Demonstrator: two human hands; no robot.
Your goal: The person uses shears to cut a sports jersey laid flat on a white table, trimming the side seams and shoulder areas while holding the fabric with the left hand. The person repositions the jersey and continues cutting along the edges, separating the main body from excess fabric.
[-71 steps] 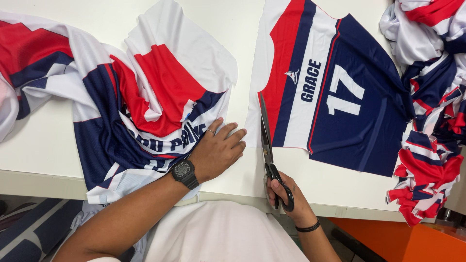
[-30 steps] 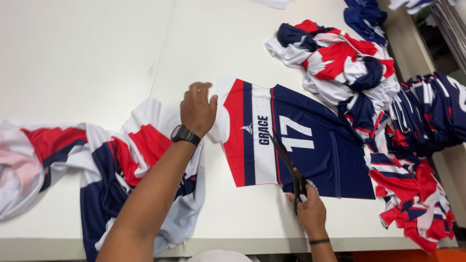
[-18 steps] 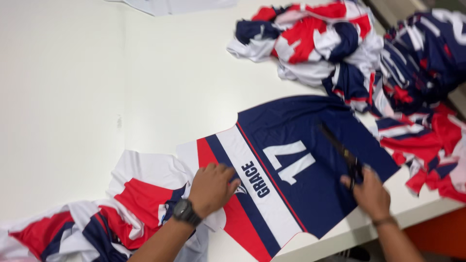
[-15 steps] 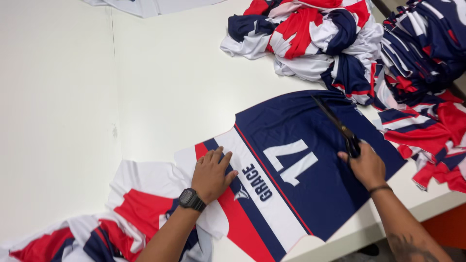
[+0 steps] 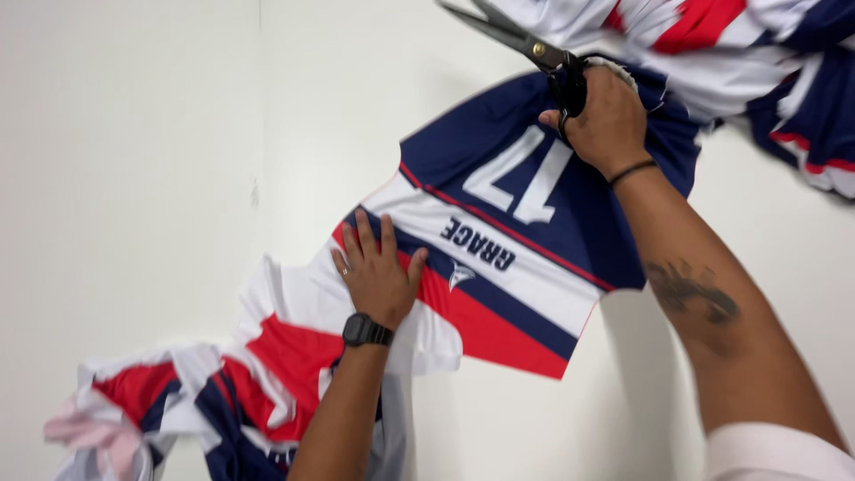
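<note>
Left hand [image 5: 378, 276], fingers spread, pins the jersey panel [image 5: 525, 240]; right hand [image 5: 606, 116] grips scissors [image 5: 521, 40] at its far end, blades parted.

The table [image 5: 134, 178] is smooth, matt white, likely laminate. The panel [image 5: 525, 240] is thin, smooth synthetic cloth with a faint sheen, as are the pile [image 5: 205, 401] near left and the heap [image 5: 766, 71] far right. The scissors [image 5: 512, 34] have dull grey metal blades, a brass-coloured pivot and black handles. The watch [image 5: 365, 330] is matt black plastic.
</note>
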